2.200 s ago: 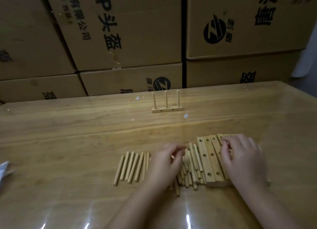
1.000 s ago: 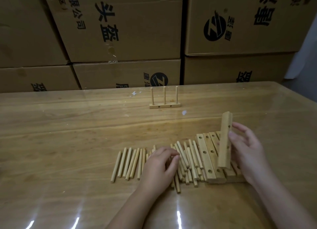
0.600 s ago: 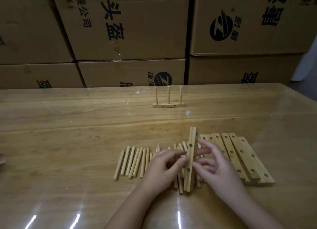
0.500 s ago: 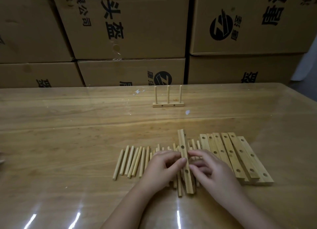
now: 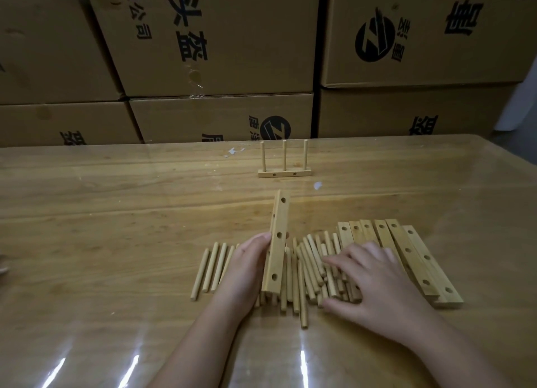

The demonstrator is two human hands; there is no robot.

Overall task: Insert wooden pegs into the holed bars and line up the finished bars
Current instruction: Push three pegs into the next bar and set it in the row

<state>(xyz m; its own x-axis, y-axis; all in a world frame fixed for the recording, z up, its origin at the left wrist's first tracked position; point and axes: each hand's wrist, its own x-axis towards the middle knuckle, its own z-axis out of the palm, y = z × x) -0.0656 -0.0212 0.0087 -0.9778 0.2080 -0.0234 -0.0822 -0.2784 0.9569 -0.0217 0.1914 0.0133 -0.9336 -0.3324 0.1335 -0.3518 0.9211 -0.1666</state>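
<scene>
My left grip (image 5: 247,271) holds the holed bar (image 5: 277,242) at mid-length, tilted up over the pegs (image 5: 311,260) toward the near edge of the table (image 5: 116,242). My right grip (image 5: 374,277) lies spread flat on those pegs, holding none that I can see. I judge the pegs light, rigid and smooth; take them mid-shaft.

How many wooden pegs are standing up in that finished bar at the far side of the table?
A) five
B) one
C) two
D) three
D: the pale wooden bar lying at the far side carries three upright round wooden pegs, spaced along its length.
</scene>
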